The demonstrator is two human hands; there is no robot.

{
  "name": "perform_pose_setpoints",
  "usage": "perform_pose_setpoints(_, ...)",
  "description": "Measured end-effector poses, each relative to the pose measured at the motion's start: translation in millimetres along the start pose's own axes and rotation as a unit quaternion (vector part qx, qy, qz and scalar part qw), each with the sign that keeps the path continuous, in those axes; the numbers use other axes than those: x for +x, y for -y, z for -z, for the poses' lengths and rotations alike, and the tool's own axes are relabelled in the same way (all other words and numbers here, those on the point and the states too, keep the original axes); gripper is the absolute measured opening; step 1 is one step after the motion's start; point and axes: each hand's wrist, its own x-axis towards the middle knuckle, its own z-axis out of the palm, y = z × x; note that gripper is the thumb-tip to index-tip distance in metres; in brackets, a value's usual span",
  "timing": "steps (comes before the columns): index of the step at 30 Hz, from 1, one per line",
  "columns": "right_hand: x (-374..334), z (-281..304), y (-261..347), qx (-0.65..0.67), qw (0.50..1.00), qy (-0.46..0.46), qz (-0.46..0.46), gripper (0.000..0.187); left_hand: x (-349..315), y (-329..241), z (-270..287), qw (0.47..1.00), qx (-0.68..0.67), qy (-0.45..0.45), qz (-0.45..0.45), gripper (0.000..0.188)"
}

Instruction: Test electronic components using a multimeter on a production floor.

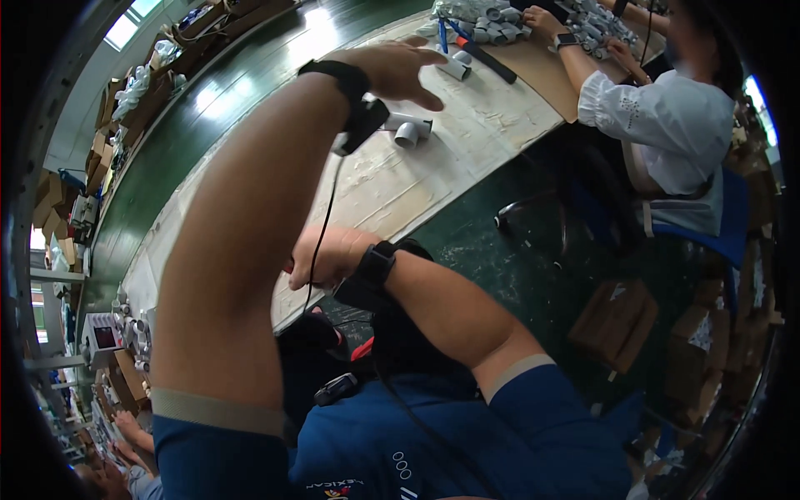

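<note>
My left hand [402,73] reaches out over the pale covered table [400,192], fingers spread and holding nothing. Just below it lies a grey pipe tee [408,130], partly hidden by the wrist device. Beyond the fingertips is another short grey pipe fitting [455,67]. Close to my body, my right hand [327,254] is closed at the table's near edge. A small bit of red [289,267] shows by its fingers, but my left forearm hides most of what it may hold.
A black bar with a red end [487,62] and a blue-handled tool [442,35] lie near a pile of grey fittings [500,29]. A co-worker in white [658,117] sits at right, hands among fittings. Cardboard boxes [614,323] stand on the floor. A cable [327,200] hangs from my left wrist.
</note>
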Motion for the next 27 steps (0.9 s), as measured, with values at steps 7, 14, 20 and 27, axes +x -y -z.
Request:
perform_pose_setpoints(7, 2, 4, -21, 0.135, 0.984, -0.013, 0.119, 0.019, 83, -34, -41, 0.997, 0.067, -0.029, -0.006, 0.091)
perform_pose_setpoints(14, 17, -7, -37, 0.118, 0.975, 0.016, 0.187, 0.012, 79, -17, -50, 0.991, -0.019, 0.132, 0.022, 0.090)
perform_pose_setpoints(20, 3, 6, -15, 0.126, 0.987, 0.058, 0.079, 0.014, 21, 0, -54, 0.991, 0.124, 0.051, -0.022, 0.096)
perform_pose_setpoints(27, 38, -11, -63, 0.096, 0.951, -0.038, 0.292, 0.017, 3, 37, -41, 0.987, 0.023, 0.095, 0.127, 0.097)
